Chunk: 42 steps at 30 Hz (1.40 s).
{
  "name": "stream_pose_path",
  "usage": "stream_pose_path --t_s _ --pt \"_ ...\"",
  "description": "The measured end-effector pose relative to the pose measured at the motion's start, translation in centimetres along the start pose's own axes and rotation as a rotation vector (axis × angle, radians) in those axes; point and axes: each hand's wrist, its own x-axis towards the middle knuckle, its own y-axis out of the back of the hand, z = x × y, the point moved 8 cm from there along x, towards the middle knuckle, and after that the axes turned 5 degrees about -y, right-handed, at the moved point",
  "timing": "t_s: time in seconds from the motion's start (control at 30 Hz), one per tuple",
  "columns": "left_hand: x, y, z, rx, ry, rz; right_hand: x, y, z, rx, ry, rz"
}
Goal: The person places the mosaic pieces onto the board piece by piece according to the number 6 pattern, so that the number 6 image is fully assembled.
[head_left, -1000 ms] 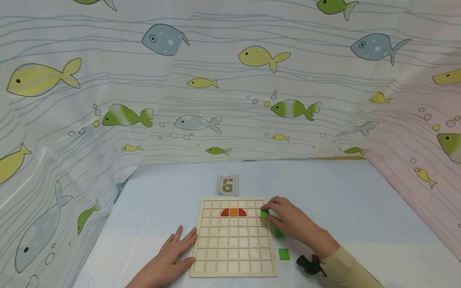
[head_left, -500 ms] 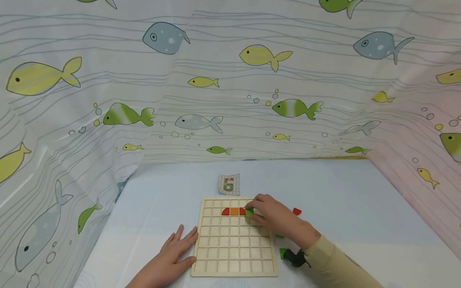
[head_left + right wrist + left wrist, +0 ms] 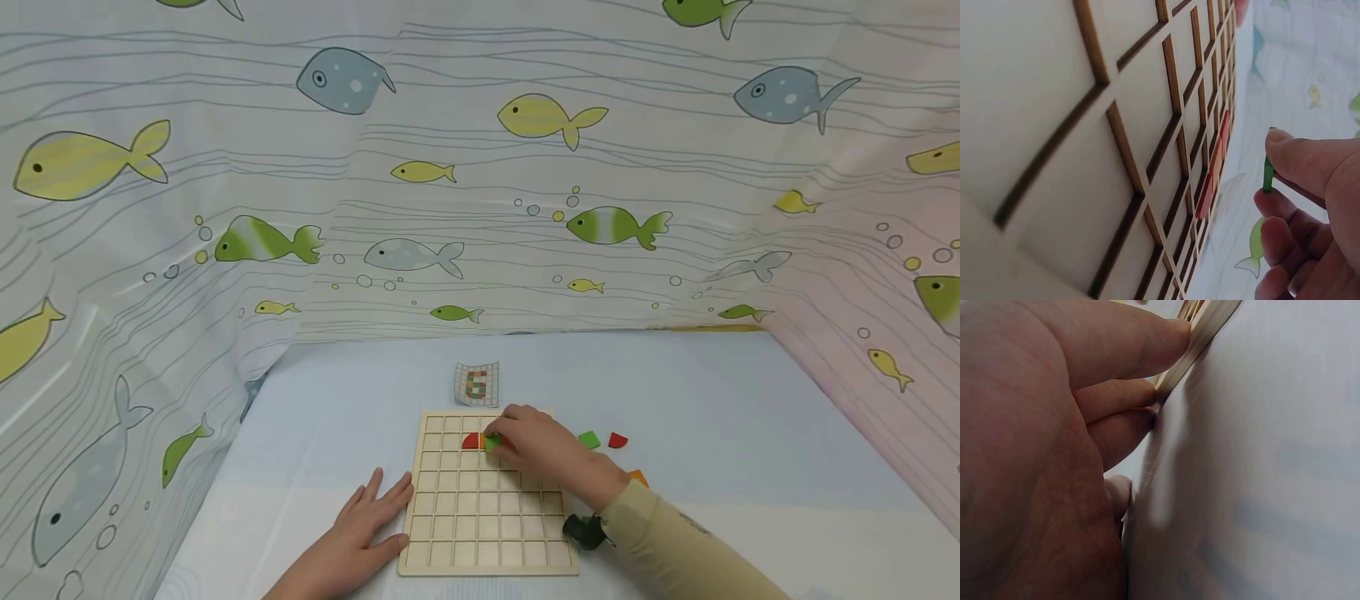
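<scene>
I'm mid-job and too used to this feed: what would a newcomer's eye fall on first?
Probably the backdrop, with its yellow, green and blue fish filling most of the head view. Next, the pale gridded board at the bottom middle, where an orange piece sits between two red pieces. Then the right hand, pinching a green tile over the board, with the left hand against its left edge.

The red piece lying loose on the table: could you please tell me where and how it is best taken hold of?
I would pinch the red piece by its outer edges, coming from above and its right: it looks thin and lies flat on the table, with a green tile close on its left.
</scene>
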Motion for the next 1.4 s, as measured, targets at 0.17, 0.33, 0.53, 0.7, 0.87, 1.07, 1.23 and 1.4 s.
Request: stream_pose_path --t_s 0.17,0.33,0.53,0.7,0.87,1.07,1.23,1.4 --pt "0.0 0.0 0.0 -0.004 0.006 -0.009 0.4 -0.4 -0.3 -0.004 -0.002 0.004" --pt "0.0 0.0 -0.1 -0.009 0.018 -0.019 0.9 -1.0 -0.9 0.012 -0.001 -0.004" --pt "0.0 -0.1 0.0 -0.016 0.008 -0.02 1.4 -1.9 -1.5 0.031 0.002 -0.019" --pt "0.0 -0.1 0.1 -0.013 0.001 -0.015 1.6 -2.3 -2.0 0.013 0.012 -0.027" --pt "-0.1 0.0 0.2 -0.009 -0.003 -0.006 1.9 -2.7 -2.4 -0.032 0.013 -0.035" --pt "0.0 -0.3 -0.1 -0.039 0.003 -0.023 2.1 -3.2 -2.5 -0.052 0.01 -0.05" --pt "0.1 -0.3 -0.3 -0.023 0.001 -0.025 2.1 -3.3 -2.6 -0.056 0.002 -0.06" --pt "0.0 -0.2 -0.3 -0.026 0.001 -0.021 2.2 -3.5 -2.6 -0.059 -0.008 -0.066"
